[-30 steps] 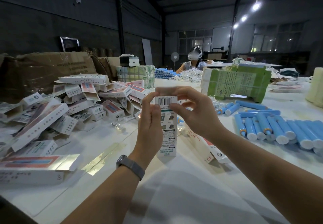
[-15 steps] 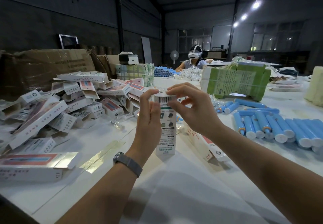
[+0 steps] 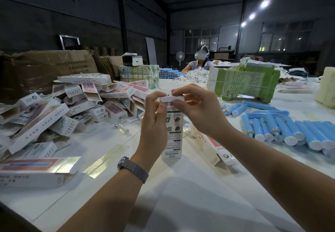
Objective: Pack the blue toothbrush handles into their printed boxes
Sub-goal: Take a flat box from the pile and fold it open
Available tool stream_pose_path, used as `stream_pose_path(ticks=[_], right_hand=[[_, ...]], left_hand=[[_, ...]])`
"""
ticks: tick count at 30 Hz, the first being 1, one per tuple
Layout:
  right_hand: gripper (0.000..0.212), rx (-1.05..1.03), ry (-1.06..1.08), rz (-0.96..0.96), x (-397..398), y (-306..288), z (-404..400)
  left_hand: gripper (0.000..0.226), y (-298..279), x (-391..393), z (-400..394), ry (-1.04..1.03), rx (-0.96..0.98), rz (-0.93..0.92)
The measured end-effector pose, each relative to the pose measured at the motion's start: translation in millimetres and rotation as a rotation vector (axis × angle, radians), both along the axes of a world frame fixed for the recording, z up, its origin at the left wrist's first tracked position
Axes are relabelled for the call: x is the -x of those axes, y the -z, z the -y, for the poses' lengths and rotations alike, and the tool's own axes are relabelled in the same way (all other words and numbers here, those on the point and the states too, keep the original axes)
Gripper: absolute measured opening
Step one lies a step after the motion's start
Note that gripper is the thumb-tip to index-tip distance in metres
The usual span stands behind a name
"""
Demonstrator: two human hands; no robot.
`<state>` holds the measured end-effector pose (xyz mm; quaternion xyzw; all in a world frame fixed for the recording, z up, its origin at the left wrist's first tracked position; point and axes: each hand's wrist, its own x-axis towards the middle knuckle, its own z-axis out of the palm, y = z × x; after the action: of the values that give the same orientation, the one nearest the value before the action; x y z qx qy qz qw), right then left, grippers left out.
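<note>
**Top flap folded down on upright box**

The printed box (image 3: 171, 134) stands upright on the white table (image 3: 190, 195), centre, near edge of work area. Since a second ago its top flap, then raised with the barcode facing the camera, has been folded over; the barcode now sits just under the bent flap. Left hand (image 3: 154, 123) grips the box's left side, thumb up at the top corner. Right hand (image 3: 197, 110) pinches the flap between thumb and forefinger; earlier it held the flap's upper edge higher.

Right of the box, touching nothing, lie rows of blue toothbrush handles (image 3: 282, 130). Another printed box (image 3: 213, 146) lies flat just behind the right wrist, partly hidden by it. Left: a loose heap of boxes (image 3: 76, 103), with one long open box (image 3: 34, 172) nearest. Strips of gold foil (image 3: 107, 159) lie between. Far side: green bundled cartons (image 3: 243, 85) and a seated person wearing a headset (image 3: 201, 59).
</note>
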<state>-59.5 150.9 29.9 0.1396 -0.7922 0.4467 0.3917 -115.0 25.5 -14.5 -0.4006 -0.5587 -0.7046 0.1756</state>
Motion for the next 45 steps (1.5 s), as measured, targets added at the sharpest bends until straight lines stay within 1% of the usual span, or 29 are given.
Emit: stream_pose_path(ticks=[4,5,8,11,15,19,23,27,30,35,39,42,45], right_hand=[[0.013,0.033,-0.029,-0.009,-2,-2,2],[0.013,0.034,-0.029,-0.004,-2,-3,2],[0.01,0.036,-0.024,0.004,-3,-4,3],[0.008,0.022,-0.003,-0.009,-3,-3,6],[0.007,0.013,0.026,-0.047,-4,-3,10],[0.003,-0.058,0.075,-0.07,-5,-4,12],[0.009,-0.1,0.149,-0.075,-4,-5,12],[0.009,-0.1,0.17,-0.076,-3,-9,11],[0.008,-0.118,0.161,-0.08,-4,-10,10],[0.011,-0.147,0.161,-0.076,-4,-11,9],[0.013,-0.148,0.137,-0.03,-5,-15,9],[0.014,-0.124,0.065,0.013,-8,-19,6],[0.011,-0.106,0.045,0.036,-8,-19,5]], left_hand=[[0.01,-3,-1,0,-0.002,-0.036,-0.036],[0.008,-3,-1,-1,-0.02,-0.034,-0.043],[0.012,-4,-2,-1,-0.098,-0.027,-0.056],[0.011,-5,-3,-2,-0.122,-0.024,-0.053],[0.01,-6,-3,-3,-0.111,-0.028,-0.059],[0.009,-6,-5,-3,-0.086,-0.048,-0.057],[0.013,-3,-3,-5,-0.104,-0.018,-0.11],[0.021,2,2,-5,-0.131,0.022,-0.161],[0.027,3,2,-5,-0.162,0.032,-0.191],[0.027,4,3,-5,-0.174,0.031,-0.211],[0.028,5,4,-4,-0.162,0.037,-0.228],[0.025,3,3,-4,-0.153,0.038,-0.217],[0.018,3,2,-4,-0.138,0.041,-0.203]])
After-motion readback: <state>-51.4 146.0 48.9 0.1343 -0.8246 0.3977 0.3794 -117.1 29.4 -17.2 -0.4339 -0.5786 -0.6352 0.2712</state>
